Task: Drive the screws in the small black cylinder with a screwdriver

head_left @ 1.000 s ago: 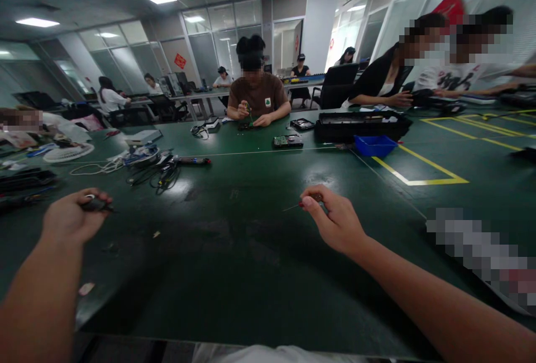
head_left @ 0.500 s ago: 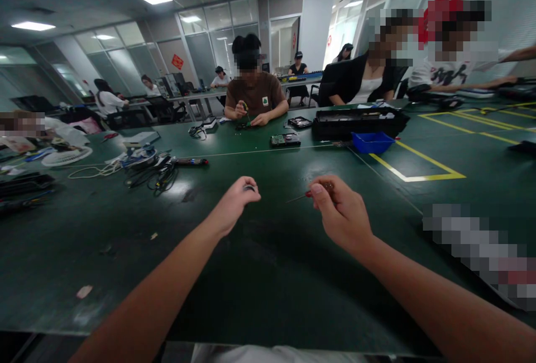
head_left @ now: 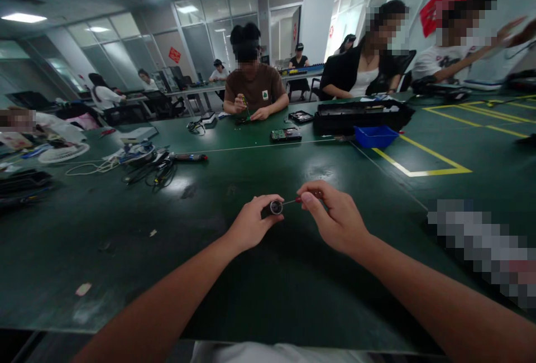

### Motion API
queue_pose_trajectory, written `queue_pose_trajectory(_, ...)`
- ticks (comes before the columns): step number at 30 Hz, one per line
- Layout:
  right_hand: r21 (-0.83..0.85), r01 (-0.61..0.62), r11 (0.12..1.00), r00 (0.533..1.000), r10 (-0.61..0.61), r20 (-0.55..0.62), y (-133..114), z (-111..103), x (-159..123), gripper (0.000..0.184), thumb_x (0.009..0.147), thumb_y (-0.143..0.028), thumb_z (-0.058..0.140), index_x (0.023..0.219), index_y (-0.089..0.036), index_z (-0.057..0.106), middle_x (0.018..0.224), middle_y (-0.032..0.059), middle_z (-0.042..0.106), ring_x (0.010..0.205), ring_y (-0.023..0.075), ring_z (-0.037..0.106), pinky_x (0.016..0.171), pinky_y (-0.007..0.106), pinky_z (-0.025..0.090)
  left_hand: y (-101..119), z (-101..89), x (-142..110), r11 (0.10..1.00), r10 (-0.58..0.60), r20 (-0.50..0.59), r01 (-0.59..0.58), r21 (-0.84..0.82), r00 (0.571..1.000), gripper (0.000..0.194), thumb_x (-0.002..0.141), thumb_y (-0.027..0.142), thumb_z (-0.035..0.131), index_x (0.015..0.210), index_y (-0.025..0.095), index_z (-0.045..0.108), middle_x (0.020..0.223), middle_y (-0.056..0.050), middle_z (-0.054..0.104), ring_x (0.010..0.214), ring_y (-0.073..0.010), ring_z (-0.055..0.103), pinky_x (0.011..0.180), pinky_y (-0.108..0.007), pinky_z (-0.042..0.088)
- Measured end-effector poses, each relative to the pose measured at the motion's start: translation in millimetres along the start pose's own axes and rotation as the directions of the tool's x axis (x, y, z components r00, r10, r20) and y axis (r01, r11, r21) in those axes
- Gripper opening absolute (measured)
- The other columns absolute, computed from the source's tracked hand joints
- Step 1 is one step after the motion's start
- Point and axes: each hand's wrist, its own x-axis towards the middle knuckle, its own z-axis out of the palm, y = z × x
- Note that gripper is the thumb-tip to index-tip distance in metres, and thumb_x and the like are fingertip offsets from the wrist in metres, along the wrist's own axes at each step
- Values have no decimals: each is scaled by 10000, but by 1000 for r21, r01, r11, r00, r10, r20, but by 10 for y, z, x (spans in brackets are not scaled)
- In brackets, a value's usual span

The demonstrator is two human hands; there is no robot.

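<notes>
from where i stood, the red sign point(head_left: 175, 55) on the back wall had gold-ish marks, too sm. to read. the lg. red banner point(head_left: 427, 19) at far r. was partly behind a person's head, so its wording couldn't be made out. a person in a brown tee point(head_left: 253, 85) across the table point(head_left: 209, 273) wore a white patch point(head_left: 265, 95) w/ a green shape, text n/a at that dist.

l. hand point(head_left: 251, 224) was clamped on a dk. cylinder point(head_left: 274, 208), thumb below & fingers above, its round end poking out past the fingertips, facing the cam. r. hand point(head_left: 339, 215) was closed w/ thumb & index pinched on a thin tool point(head_left: 297, 200), red nr. the shaft; rest of the handle mostly hid in the palm. shaft pointed l., tip right by the cylinder's edge; couldn't tell if touching. both were held above the table.

beyond the hands: opened device w/ green board point(head_left: 286, 135), blue tray point(head_left: 376, 137) just in front of a long blk. case point(head_left: 360, 120), cables point(head_left: 157, 172) off to the l., & yellow tape point(head_left: 439, 172) to the r.
</notes>
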Motion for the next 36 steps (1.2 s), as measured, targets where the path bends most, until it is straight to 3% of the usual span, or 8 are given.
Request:
queue_pose_trajectory(5, 12, -30, 999, 1000, 30, 9, 19, 14, -11, 153, 992, -294, 474, 1056, -206, 581, 820, 23, 696, 719, 168, 683, 658, 293, 492, 21, -12, 2, 998, -58, -21, 58, 10, 998, 411, 841, 261, 721, 1237, 266, 615, 1210, -31, 673, 1149, -243, 599, 1077, -416, 388)
queue_pose_trajectory(11, 17, -28, 999, 997, 27, 66, 1, -10, 3, 189, 977, -251, 456, 1148, -202, 521, 941, 66, 708, 852, 208, 703, 729, 336, 521, 5, -41, 8, 997, -31, -47, 34, 64, 998, 292, 867, 286, 689, 1153, 245, 645, 1149, -33, 685, 1093, -237, 611, 1071, -427, 386)
queue_pose_trajectory(14, -70, -46, 996, 991, 55, 126, -17, -25, 28, 160, 988, -269, 437, 1075, -202, 553, 858, 43, 697, 746, 192, 676, 650, 314, 489, -19, -53, 10, 994, -28, -47, 33, 104, 998, 299, 875, 315, 679, 1164, 255, 637, 1160, -31, 681, 1095, -246, 601, 1085, -466, 360)
queue_pose_trajectory(18, -161, -75, 984, 991, 91, 95, -24, -16, 40, 233, 1006, -360, 428, 969, -202, 595, 685, 4, 634, 544, 155, 579, 526, 287, 396, -25, -57, 5, 989, -9, -25, 13, 146, 1000, 297, 864, 347, 694, 1145, 264, 644, 1149, -28, 685, 1081, -254, 598, 1112, -502, 313)
queue_pose_trajectory(26, -137, 15, 990, 995, -1, 97, -58, -40, 26, 199, 951, -199, 433, 1092, -191, 572, 855, 55, 678, 748, 198, 642, 661, 315, 460, -1, -41, -3, 984, 14, -15, -11, 180, 1000, 298, 858, 344, 700, 1139, 259, 645, 1124, -29, 694, 1055, -248, 604, 1108, -515, 301)
queue_pose_trajectory(31, -189, -65, 980, 992, 84, 97, -42, -18, 47, 240, 1008, -340, 417, 1004, -196, 610, 725, 20, 671, 557, 162, 595, 548, 296, 406, -10, -30, -1, 978, 28, 21, -31, 207, 999, 304, 862, 349, 697, 1146, 259, 638, 1148, -35, 690, 1115, -245, 596, 1140, -545, 234)
queue_pose_trajectory(36, -103, -29, 994, 992, 41, 118, -34, -7, 34, 281, 988, -242, 420, 1251, -184, 500, 812, 38, 682, 652, 181, 633, 617, 312, 460, -15, -33, 1, 976, 14, 29, -20, 219, 999, 318, 850, 338, 711, 1150, 257, 637, 1156, -38, 688, 1126, -249, 591, 1150, -544, 214)
